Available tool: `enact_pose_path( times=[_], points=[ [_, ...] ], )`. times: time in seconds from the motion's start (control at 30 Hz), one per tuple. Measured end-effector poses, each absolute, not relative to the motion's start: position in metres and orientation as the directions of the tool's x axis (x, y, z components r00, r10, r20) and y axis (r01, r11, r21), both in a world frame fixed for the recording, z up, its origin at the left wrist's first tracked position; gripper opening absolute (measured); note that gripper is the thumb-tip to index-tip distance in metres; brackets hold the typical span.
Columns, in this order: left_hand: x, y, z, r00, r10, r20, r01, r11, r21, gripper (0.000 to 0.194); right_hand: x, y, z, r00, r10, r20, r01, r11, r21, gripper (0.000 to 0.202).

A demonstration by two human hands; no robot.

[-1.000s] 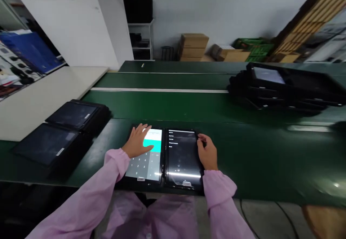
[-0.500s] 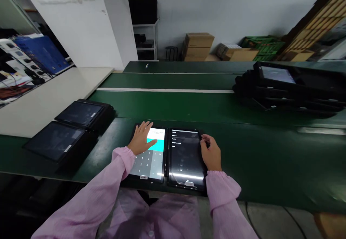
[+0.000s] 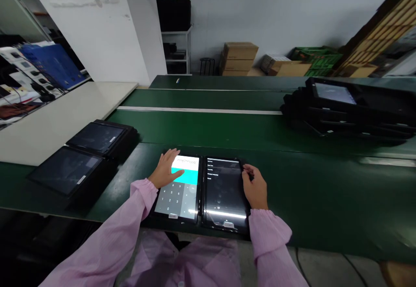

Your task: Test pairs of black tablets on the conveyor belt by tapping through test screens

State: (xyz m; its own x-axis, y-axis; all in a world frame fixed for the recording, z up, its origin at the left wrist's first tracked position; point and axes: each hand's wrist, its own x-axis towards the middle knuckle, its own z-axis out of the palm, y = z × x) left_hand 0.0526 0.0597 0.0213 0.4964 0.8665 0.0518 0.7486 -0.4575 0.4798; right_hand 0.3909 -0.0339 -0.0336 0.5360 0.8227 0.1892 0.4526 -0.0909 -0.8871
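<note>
Two tablets lie side by side at the near edge of the green workbench. The left tablet [image 3: 177, 198] shows a calculator with a teal band and a grey keypad. My left hand [image 3: 165, 170] is over its upper left part, fingers stretched out and thumb over the teal band; whether it touches the glass I cannot tell. On the right tablet [image 3: 224, 194] is a dark screen with a short list of menu lines. My right hand [image 3: 255, 187] rests at that tablet's right edge, fingers curled inward, and what lies between them is hidden.
Stacked black tablets [image 3: 95, 137] stand at the left of the green workbench [image 3: 201, 129]. A larger pile of black devices [image 3: 344, 109] is at the far right. Behind are cardboard boxes [image 3: 240, 53], green crates [image 3: 318, 57] and a white pillar [image 3: 97, 31].
My left hand has shifted slightly left, uncovering more of the calculator's display and keypad. My right hand stays at the right tablet's edge. The whole view has dropped slightly.
</note>
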Motion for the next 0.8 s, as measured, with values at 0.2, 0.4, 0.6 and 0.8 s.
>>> enact_pose_path(
  times=[0.2,0.4,0.6,0.8],
  points=[
    [0.057,0.056,0.020,0.509,0.860,0.036,0.746,-0.461,0.480,0.081,0.391,-0.034,-0.034,0.544,0.819,0.182,0.449,-0.101,-0.888,0.039],
    [0.075,0.033,0.025,0.615,0.787,0.037,0.716,-0.578,0.392,0.097,0.392,-0.034,-0.035,0.539,0.822,0.182,0.455,-0.103,-0.884,0.041],
    [0.084,0.022,0.021,0.634,0.773,0.032,0.720,-0.604,0.342,0.096,0.391,-0.035,-0.033,0.540,0.825,0.167,0.433,-0.102,-0.896,0.040],
    [0.077,0.026,0.021,0.608,0.792,0.052,0.731,-0.584,0.352,0.097,0.391,-0.034,-0.031,0.553,0.818,0.156,0.424,-0.116,-0.898,0.041]
  ],
)
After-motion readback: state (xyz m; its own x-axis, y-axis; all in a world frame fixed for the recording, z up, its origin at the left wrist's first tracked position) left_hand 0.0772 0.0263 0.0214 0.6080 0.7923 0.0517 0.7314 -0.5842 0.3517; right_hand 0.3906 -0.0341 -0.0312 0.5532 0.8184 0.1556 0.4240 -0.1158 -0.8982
